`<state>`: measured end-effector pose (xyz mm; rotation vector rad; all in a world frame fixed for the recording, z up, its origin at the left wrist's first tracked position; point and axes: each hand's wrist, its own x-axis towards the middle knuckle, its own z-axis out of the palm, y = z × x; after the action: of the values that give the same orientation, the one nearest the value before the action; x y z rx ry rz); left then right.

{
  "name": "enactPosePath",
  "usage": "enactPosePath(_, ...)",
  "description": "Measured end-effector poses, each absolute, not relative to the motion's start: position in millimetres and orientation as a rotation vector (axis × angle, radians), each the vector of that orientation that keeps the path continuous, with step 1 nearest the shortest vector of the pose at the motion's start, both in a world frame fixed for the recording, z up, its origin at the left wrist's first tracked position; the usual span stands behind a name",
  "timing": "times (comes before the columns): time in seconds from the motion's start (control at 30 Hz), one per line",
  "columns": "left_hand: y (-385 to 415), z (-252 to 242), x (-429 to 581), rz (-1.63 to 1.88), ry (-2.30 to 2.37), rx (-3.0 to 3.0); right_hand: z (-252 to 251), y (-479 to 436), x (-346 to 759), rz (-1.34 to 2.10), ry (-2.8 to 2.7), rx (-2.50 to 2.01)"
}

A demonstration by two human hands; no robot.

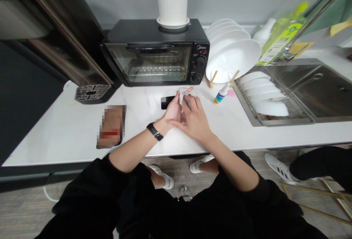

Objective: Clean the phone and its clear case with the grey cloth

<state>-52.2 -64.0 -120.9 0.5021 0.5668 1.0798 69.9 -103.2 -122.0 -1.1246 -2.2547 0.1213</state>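
Note:
My left hand, with a black watch on its wrist, is held palm inward above the counter, its fingers partly hidden behind my right hand. The right fingers bend down onto the left palm. Between and just beyond the fingers shows a clear, thin plastic-like piece, too blurred to name. A small black flat object, like a phone, lies behind the left hand. To the right stands a small white spray bottle with a blue and yellow label, apart from both hands.
A black toaster oven sits behind, bearing a white pot. White plates stand in a wooden rack. Right of them is a sink with more dishes. A pixelated tablet-like object lies left. Another person's leg shows right.

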Motion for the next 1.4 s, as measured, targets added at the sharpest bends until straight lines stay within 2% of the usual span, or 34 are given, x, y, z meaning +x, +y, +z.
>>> enactPosePath(0.2, -62, -119, -64, 1.12, 0.628, 0.561, -140, -161, 83, 0.217, -2.358, -1.012)
enactPosePath(0.37, -63, -120, -58, 1.113, 0.622, 0.622, -150, -181, 86, 0.098, -2.28, -1.245)
enactPosePath(0.53, -65, -117, -57, 1.104, 0.66, 0.628, -150, -169, 76, 0.015, -2.175, -1.406)
enactPosePath(0.9, -63, -127, -51, 0.989, 0.63, 0.537, -129, -93, 75, 0.045, -2.03, -1.456)
enactPosePath(1.4, -72, -121, -43, 1.031, 0.563, 0.358, -128, -104, 81, 0.127, -2.241, -1.127)
